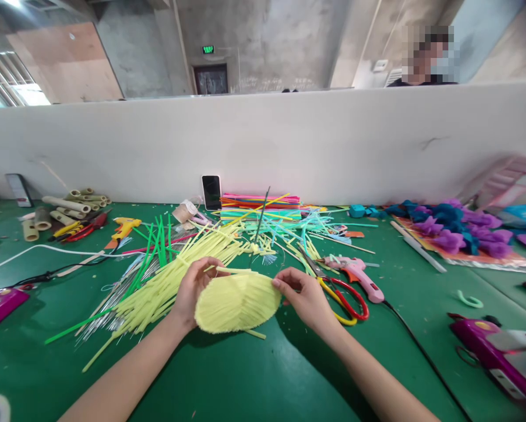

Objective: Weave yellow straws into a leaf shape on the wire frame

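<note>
On the left side of the green bench (pixel 245 387), a yellow glue gun (pixel 125 227) is laid down near a pair of red-handled pliers. Next to these, a heap of pale-yellow fuzzy stems (pixel 179 269) is spread slantwise. Just right of the heap, an oval yellow piece (pixel 238 302), ribbed and fuzzy, is held over the bench, its left side clasped by the left hand (pixel 191 296). Along its top edge a single stem (pixel 238 271) is seen; whether it is attached cannot be told. The piece's right edge is pinched between thumb and fingertips of the right hand (pixel 306 298). The step in hand is judged to be the shaping of the rim; for the next move, a steady left grip and a light fingertip adjustment on the right seem to be called for. Beyond the right hand, scissors (pixel 315 271) and a pink glue gun (pixel 368 284) are laid, with purple and blue fuzzy pieces (pixel 454 228) farther right.
</note>
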{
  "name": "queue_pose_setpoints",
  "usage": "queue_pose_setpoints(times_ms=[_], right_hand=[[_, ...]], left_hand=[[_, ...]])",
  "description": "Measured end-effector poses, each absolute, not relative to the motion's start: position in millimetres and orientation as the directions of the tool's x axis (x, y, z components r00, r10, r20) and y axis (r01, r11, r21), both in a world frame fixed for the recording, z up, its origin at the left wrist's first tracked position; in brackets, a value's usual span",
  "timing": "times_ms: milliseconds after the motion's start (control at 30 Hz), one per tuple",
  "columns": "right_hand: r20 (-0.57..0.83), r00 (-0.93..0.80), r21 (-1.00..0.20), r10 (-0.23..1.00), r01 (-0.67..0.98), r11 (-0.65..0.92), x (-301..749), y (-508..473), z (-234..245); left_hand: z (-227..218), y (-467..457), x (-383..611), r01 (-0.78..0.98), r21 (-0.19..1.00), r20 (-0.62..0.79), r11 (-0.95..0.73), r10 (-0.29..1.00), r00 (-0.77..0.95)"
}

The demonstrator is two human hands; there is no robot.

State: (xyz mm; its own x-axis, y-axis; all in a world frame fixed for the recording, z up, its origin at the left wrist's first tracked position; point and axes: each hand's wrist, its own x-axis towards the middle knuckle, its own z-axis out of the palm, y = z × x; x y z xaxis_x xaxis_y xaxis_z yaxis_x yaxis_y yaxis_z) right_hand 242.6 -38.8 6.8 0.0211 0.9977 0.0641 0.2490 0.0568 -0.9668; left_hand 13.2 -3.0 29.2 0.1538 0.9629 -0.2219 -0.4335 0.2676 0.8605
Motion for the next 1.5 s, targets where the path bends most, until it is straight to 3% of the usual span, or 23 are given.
queue_pose_setpoints(times_ms=[200,300,500,700,1000,1300,1500], right_hand=[[0.102,0.017,-0.961,0.995,0.26,0.094,241,-39,7],[0.103,-0.006,-0.96,0.995,0.263,0.101,242,-40,6],[0.116,-0.029,-0.945,0.993,0.306,0.12,236,-45,10],[0.118,-0.029,-0.925,0.993,0.361,0.121,237,-45,11],[0.151,-0.07,-0.922,0.986,0.349,0.166,232,-50,14],[0.282,-0.15,-0.844,0.948,0.43,0.32,221,-57,10],[0.383,-0.245,-0.719,0.891,0.527,0.454,220,-59,2]], left_hand=[[26,-3,20,-0.207,0.914,-0.248,0.348,0.886,0.392],[26,-3,20,-0.155,0.935,-0.231,0.32,0.878,0.42],[10,2,16,-0.191,0.93,-0.224,0.313,0.898,0.379],[0,2,11,-0.21,0.937,-0.152,0.28,0.865,0.478],[21,-13,16,-0.194,0.94,-0.113,0.279,0.795,0.596],[17,-13,17,0.112,0.969,-0.228,0.22,0.628,0.744],[1,-13,26,0.247,0.958,-0.278,0.145,0.672,0.687]])
